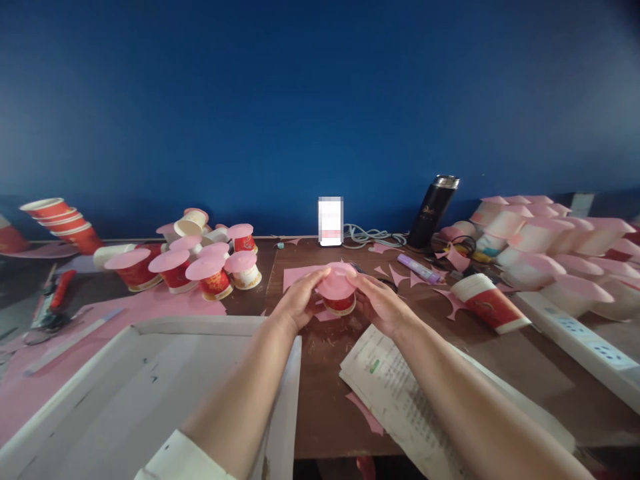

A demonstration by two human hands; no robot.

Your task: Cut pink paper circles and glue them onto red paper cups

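Note:
A round pink paper disc (337, 285) lies over a small red paper cup (342, 306) in the middle of the table. My left hand (302, 297) grips the disc's left edge, thumb on top. From the other side, my right hand (379, 301) closes on its right edge in the same way. The undersides of both hands' fingers are partly hidden by the disc and cup. Beneath and behind them is a pink paper sheet (295, 277).
Disc-topped red cups (210, 283) stand left, near a leaning cup stack (75, 227) and pliers (47, 310). A white tray (200, 325) is front left. Rightward are a glue stick (419, 269), black flask (431, 213), lying cups (493, 307), power strip (583, 333) and written papers (385, 367).

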